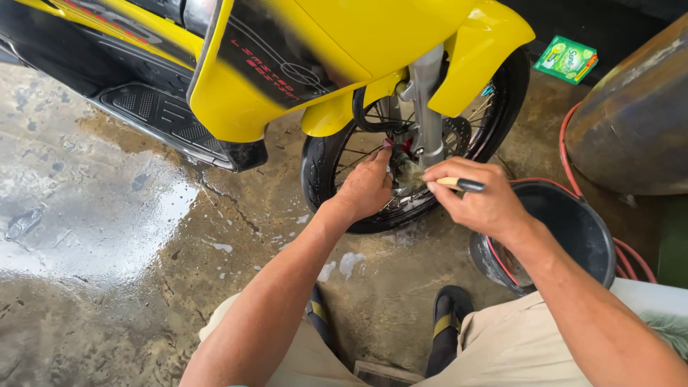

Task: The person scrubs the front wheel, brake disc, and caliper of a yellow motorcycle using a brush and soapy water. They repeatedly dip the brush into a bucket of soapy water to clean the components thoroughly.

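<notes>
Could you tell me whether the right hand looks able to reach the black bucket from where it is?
Probably yes: the right hand, holding a brush, is just beside the black bucket, with nothing between.

A small flat rectangular packet (566,59), green with a yellow and red patch, lies on the floor (107,215) near its far right edge, just beyond the motorbike's front wheel. A black panel (276,50) with red lettering and thin line graphics runs across the bike's yellow front cover.
</notes>
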